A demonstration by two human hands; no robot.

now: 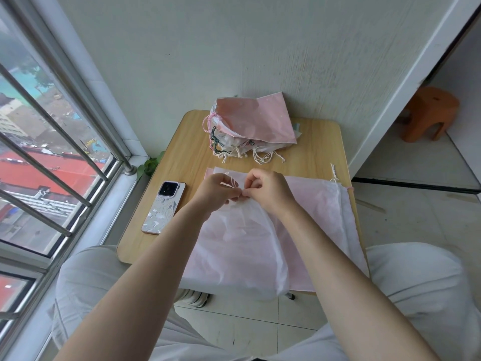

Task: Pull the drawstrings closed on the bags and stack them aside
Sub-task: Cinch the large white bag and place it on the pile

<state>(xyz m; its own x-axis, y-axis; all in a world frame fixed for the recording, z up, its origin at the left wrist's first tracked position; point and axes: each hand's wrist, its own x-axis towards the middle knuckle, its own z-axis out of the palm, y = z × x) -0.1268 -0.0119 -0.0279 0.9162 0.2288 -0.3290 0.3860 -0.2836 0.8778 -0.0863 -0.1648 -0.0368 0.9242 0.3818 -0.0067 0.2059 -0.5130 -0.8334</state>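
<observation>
Both hands meet at the gathered mouth of the top bag point(242, 243). The left hand point(217, 190) has its fingers curled in a pinch on the white drawstring point(232, 184), which loops up over its knuckles. The right hand point(268, 190) pinches the bag's neck right next to it, fingertips of the two hands nearly touching. How tight the mouth is drawn can't be told, as the fingers hide it.

The bag is sheer white w/ a pink tint, lying on the near half of the wooden table point(317, 152), its bottom hanging over the near edge. It sits on more flat bags point(335, 201) that spread to the right, w/ loose cord ends at the far right corner.

To do this step well, the person should prob. anchor the neck w/ the right hand and pull the cord straight out w/ the left, sliding the fabric along so gathers bunch evenly, not snag. Thin fabric, so steady pull, no jerk.

The closed bags point(255, 121) are heaped at the far edge vs. the wall, cords dangling; that's where this one goes. A phone point(164, 207) lies left of the hands, well clear of them.
</observation>
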